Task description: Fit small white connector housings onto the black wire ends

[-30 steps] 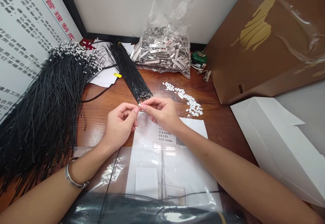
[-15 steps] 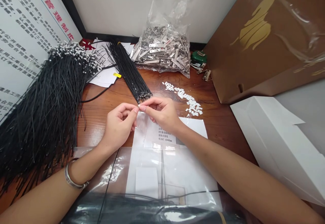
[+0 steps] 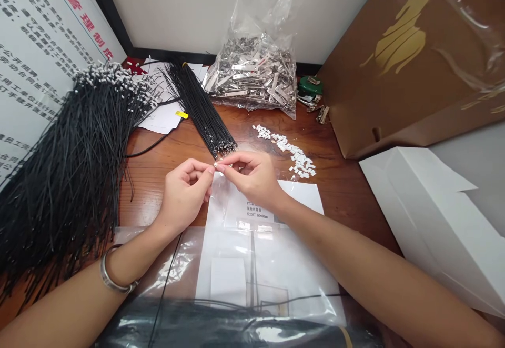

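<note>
My left hand (image 3: 187, 190) and my right hand (image 3: 250, 177) meet fingertip to fingertip above the middle of the table. Thumb and forefinger of each are pinched together. Between the tips a small white connector housing (image 3: 215, 165) just shows, mostly covered by the right fingers. From beneath my left hand a thin black wire (image 3: 169, 274) runs down toward the near edge; its upper end is hidden in the left fingers. Just beyond the fingertips lies a bundle of black wires (image 3: 201, 111) with bare metal ends. Loose white connector housings (image 3: 298, 156) are scattered to the right.
A big heap of black wires with white ends (image 3: 98, 116) fills the left. Behind stand a clear bag of metal clips (image 3: 252, 74) and a green tape measure (image 3: 310, 87). A brown box (image 3: 355, 100) is at right. Plastic-covered papers (image 3: 292, 253) lie beneath my forearms.
Both hands stay in nearly the same pinch. The white housing shows slightly more between the fingertips, and the whole view has shifted a little.
</note>
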Demonstrator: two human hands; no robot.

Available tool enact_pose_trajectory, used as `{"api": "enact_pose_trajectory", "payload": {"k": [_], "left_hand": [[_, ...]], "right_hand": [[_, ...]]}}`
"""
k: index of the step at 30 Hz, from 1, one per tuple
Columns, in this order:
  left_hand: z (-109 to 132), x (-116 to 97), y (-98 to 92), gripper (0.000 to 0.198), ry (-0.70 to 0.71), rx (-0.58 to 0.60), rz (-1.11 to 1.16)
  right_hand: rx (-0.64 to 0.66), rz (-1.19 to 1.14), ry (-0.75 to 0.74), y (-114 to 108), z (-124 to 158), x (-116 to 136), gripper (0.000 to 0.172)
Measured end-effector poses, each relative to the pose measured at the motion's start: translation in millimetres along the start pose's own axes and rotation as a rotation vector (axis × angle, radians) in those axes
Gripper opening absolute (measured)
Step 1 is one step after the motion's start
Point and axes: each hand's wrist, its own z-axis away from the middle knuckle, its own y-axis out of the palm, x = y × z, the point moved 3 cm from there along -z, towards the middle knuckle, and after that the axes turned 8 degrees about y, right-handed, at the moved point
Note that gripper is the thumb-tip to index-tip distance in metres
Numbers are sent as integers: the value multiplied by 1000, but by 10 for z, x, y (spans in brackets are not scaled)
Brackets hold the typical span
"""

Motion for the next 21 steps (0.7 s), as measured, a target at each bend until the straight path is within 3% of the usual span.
{"api": "enact_pose_trajectory", "payload": {"k": [8, 13, 17, 21], "left_hand": [[-5, 17, 4, 11, -7, 13, -27], [-2, 14, -1, 12, -10, 21, -26], [-4, 8, 4, 10, 4, 25, -21], [-13, 10, 15, 8, 24, 24, 9]], "right_hand": [[-97, 252, -235, 8, 64, 30, 14], [-101, 308, -287, 18, 80, 65, 16], [-70, 241, -221, 9, 60, 51, 14], [4, 9, 0, -14, 1, 4, 14]]}}
